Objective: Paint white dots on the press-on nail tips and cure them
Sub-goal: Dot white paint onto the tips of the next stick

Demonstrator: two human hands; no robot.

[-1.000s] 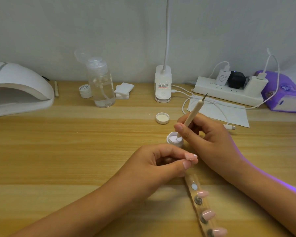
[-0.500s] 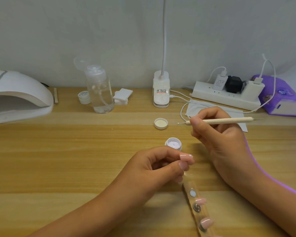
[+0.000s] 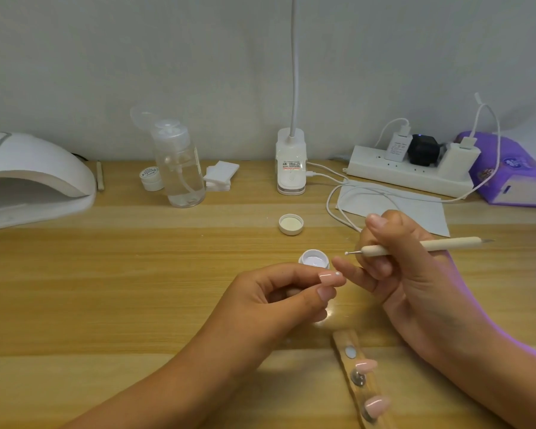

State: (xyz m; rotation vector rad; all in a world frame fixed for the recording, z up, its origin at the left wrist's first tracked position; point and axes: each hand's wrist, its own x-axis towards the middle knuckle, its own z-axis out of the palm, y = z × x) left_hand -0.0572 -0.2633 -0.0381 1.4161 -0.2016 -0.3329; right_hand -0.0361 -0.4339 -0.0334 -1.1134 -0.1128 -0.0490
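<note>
Low in the centre of the frame, the left hand (image 3: 270, 292) pinched a pale pink nail tip (image 3: 330, 277) between thumb and forefinger, its other fingers curled under. A small white dot sat near the tip's free end. Just to the right, the right hand (image 3: 415, 274) gripped a cream dotting tool (image 3: 415, 245) with its fingers pressed round the shaft. The tool lay nearly level, and its small ball end pointed left, slightly above the held tip and apart from it. One lower finger of the right hand reached toward the left forefinger; whether they touched I could not tell.

Between and just above the hands an open pot of white gel (image 3: 314, 259) stood on the wooden counter (image 3: 106, 289), its lid (image 3: 291, 224) lying upturned further up. At the lower right a wooden strip (image 3: 343, 339) carried more pink nail tips (image 3: 377, 405) on studs.

At the left edge stood a white curing lamp (image 3: 34, 178). Along the wall ran a clear pump bottle (image 3: 180, 168), a small white jar (image 3: 151, 179), cotton pads (image 3: 220, 176), a lamp base (image 3: 291, 162), a power strip (image 3: 409, 174) and a purple pack (image 3: 514, 178).
</note>
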